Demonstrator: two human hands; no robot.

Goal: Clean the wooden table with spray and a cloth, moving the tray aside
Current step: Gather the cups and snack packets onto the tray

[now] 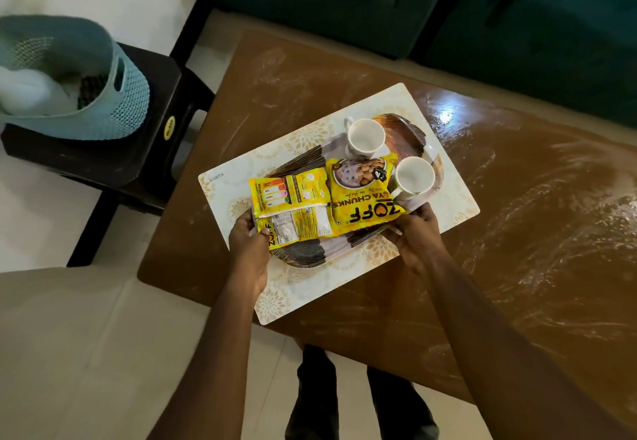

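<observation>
An oval patterned tray [305, 256] sits on a white floral placemat [448, 177] on the brown wooden table [517, 233]. The tray carries two white cups [365, 137] [414, 175] and several yellow snack packets [365, 195]. My left hand [249, 246] grips the tray's near left rim, thumb on a packet. My right hand [418, 236] grips the near right rim. The table top shows pale dusty smears. No spray bottle or cloth can be made out for certain.
A light blue mesh basket [103, 95] with white items inside stands on a dark plastic stool [148, 150] left of the table. A dark green sofa [448, 9] runs along the far side. My legs [344, 398] stand at the table's near edge.
</observation>
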